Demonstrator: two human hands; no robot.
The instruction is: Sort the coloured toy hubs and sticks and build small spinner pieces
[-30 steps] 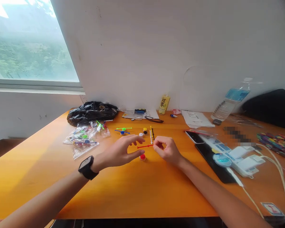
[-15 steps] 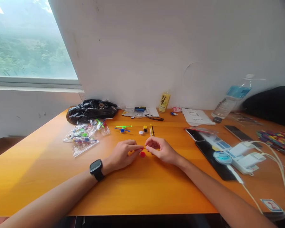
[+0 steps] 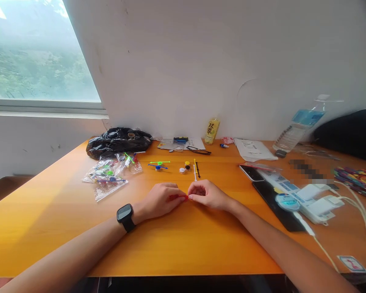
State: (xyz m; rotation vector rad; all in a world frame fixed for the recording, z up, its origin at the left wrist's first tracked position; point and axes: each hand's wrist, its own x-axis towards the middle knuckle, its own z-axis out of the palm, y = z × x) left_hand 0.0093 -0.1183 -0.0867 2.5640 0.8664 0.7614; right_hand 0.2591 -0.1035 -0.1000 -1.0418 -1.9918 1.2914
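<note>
Both my hands rest on the orange table (image 3: 177, 248) near its middle, fingertips meeting. My left hand (image 3: 160, 200), with a black watch on its wrist, is closed in a pinch around a small red plastic piece (image 3: 179, 197). My right hand (image 3: 207, 194) pinches the same red piece from the other side. Most of the piece is hidden by my fingers. Just beyond lie small toy parts: a green and a blue propeller-like piece (image 3: 158, 165), little round caps (image 3: 184, 167) and thin white and black sticks (image 3: 195, 169).
Clear bags of coloured parts (image 3: 106, 177) and a black plastic bag (image 3: 117, 141) lie at the left back. On the right are phones (image 3: 252, 173), a white power strip with chargers and cables (image 3: 308, 199), a water bottle (image 3: 299, 127), papers and a dark bag (image 3: 347, 134).
My hands have come down onto the table and closed together. The red stick, held up in my right fingers a second ago, and the red cap are now between both hands' fingertips.
</note>
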